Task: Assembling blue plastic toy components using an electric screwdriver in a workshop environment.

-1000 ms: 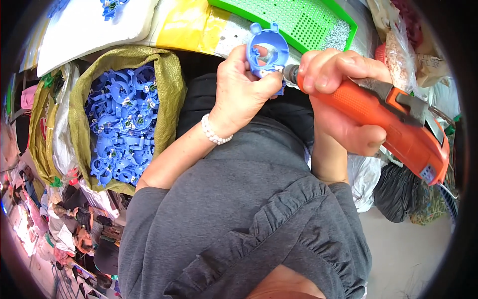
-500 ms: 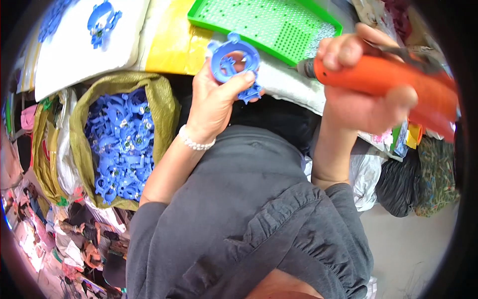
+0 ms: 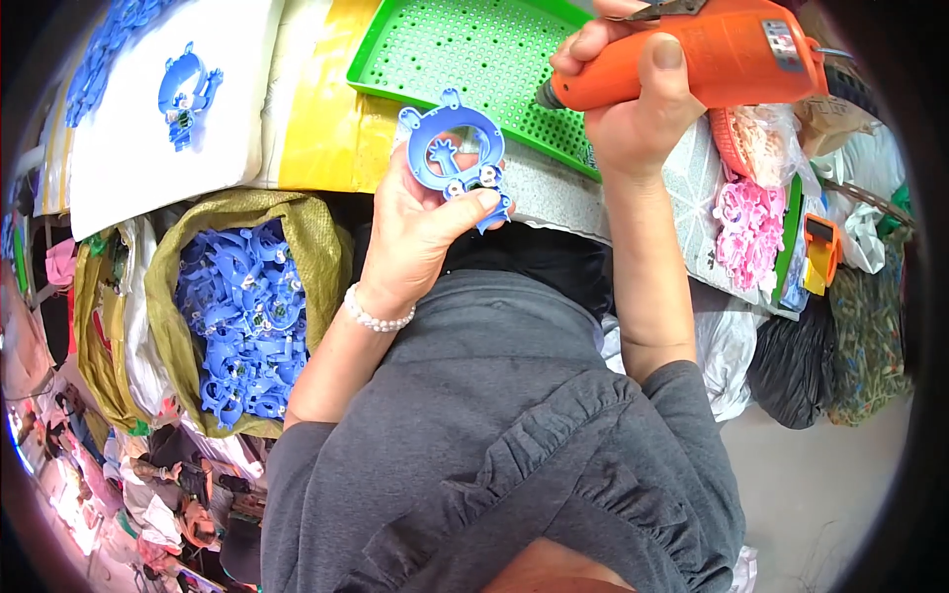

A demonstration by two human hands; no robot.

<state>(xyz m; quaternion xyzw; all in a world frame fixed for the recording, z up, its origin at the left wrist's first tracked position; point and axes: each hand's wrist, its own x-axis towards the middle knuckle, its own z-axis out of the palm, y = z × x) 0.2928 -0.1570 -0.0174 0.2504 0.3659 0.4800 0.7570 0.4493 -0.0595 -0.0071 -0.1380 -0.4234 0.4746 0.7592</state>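
Observation:
My left hand (image 3: 405,237) holds a blue plastic part (image 3: 419,148), shaped as a ring with two small ears and a lower body. The thumb presses on its lower end, beside small white and silvery bits. My right hand (image 3: 638,143) is wrapped round an orange electric screwdriver (image 3: 722,54), held sideways with its dark tip pointing left. That tip shows over the near right part of a shallow green perforated tray (image 3: 366,74); whether it touches the tray I cannot tell. A cord leaves the screwdriver's rear end.
An olive woven sack (image 3: 168,296) full of similar blue parts stands at left. Another blue part (image 3: 183,84) lies on a white board (image 3: 119,168), near a blue pile (image 3: 104,59). At right are pink pieces (image 3: 751,222), an orange-yellow tool (image 3: 819,255) and a black bag (image 3: 796,366).
The screwdriver has moved left and away from me, its tip going from the tray's near edge to over the tray. The blue part has turned slightly in my left hand and come a little nearer.

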